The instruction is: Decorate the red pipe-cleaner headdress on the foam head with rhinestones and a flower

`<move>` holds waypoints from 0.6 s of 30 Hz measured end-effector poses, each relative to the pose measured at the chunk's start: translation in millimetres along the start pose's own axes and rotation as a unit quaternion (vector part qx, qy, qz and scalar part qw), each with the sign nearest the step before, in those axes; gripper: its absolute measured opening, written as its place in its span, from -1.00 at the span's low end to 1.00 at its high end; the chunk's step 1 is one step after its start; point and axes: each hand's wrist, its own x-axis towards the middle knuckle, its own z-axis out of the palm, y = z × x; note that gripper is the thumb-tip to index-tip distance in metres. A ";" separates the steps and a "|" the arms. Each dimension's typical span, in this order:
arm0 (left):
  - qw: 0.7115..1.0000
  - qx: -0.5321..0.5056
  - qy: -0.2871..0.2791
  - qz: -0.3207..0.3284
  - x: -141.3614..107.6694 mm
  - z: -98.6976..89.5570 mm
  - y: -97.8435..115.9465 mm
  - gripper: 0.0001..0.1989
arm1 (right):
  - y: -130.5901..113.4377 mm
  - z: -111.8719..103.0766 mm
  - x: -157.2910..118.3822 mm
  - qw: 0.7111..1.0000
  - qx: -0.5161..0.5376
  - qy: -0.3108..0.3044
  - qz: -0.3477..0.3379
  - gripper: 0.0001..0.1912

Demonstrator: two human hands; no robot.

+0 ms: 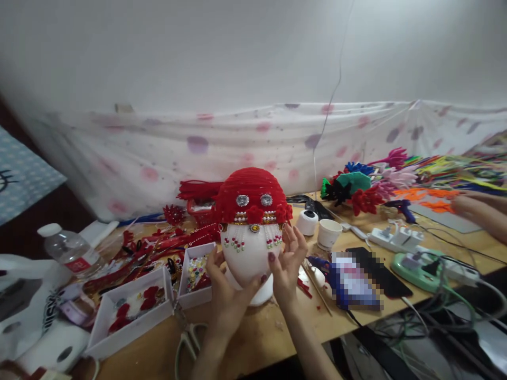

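A white head form (243,256) stands upright on the table, wearing a red cap (253,182) with silver gems, red flowers and rows of beads. Short strands with red and green beads hang from its brim over the white surface. My left hand (229,295) is closed round the lower left side of the head form, thumb across its front. On the right side, my right hand (287,261) touches the form just below the brim, its fingers curled and raised near the hanging beads; whether it pinches a strand is too small to tell.
White trays (130,311) of ornaments, scissors (188,338) and a bottle (71,250) lie left. Right are a paper cup (329,234), thread spool (307,222), glue gun (322,264), phone (380,272) and power strips (396,240). Another person's arm (483,214) reaches in at far right.
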 end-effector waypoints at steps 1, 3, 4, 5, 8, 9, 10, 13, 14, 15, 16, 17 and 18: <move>1.000 -0.008 -0.009 0.009 4.2 -4.5 2.1 0.08 | -0.7 -0.6 -3.1 0.999 -0.019 -0.027 -0.023 -0.22; 0.999 -0.021 -0.027 0.042 12.6 -13.0 8.5 0.08 | 0.0 -3.3 -6.4 0.993 -0.068 -0.071 -0.068 -0.23; 0.997 -0.022 -0.039 0.064 16.7 -16.6 12.1 0.07 | 1.2 -5.1 -6.9 0.988 -0.096 -0.082 -0.085 -0.22; 0.995 -0.021 -0.049 0.086 20.7 -19.5 15.4 0.08 | 2.7 -6.9 -7.0 0.984 -0.123 -0.086 -0.096 -0.21; 0.989 -0.023 -0.063 0.130 30.2 -23.1 21.5 0.11 | 5.9 -10.2 -6.6 0.972 -0.194 -0.091 -0.099 -0.19; 0.988 -0.030 -0.066 0.133 32.2 -22.7 22.3 0.11 | 6.0 -10.5 -6.5 0.969 -0.207 -0.096 -0.096 -0.19; 0.988 -0.039 -0.071 0.133 33.6 -21.9 22.5 0.09 | 5.7 -10.5 -6.3 0.968 -0.212 -0.101 -0.091 -0.19; 0.988 -0.058 -0.077 0.122 34.3 -18.3 21.8 0.05 | 3.3 -9.2 -5.5 0.968 -0.210 -0.109 -0.080 -0.19; 0.988 -0.060 -0.073 0.118 33.9 -17.4 21.3 0.04 | 2.6 -8.7 -5.0 0.969 -0.209 -0.108 -0.076 -0.18; 0.989 -0.061 -0.069 0.115 33.5 -16.8 20.7 0.03 | 2.2 -8.3 -4.4 0.969 -0.211 -0.105 -0.071 -0.16; 0.989 -0.062 -0.065 0.113 33.1 -16.5 20.0 0.03 | 1.9 -8.0 -3.9 0.969 -0.214 -0.101 -0.068 -0.14; 0.989 -0.063 -0.064 0.114 32.8 -16.5 19.4 0.01 | 1.8 -7.9 -3.4 0.969 -0.217 -0.098 -0.066 -0.12; 0.989 -0.064 -0.065 0.115 32.6 -16.6 18.8 -0.01 | 1.8 -7.8 -3.0 0.969 -0.220 -0.095 -0.064 -0.11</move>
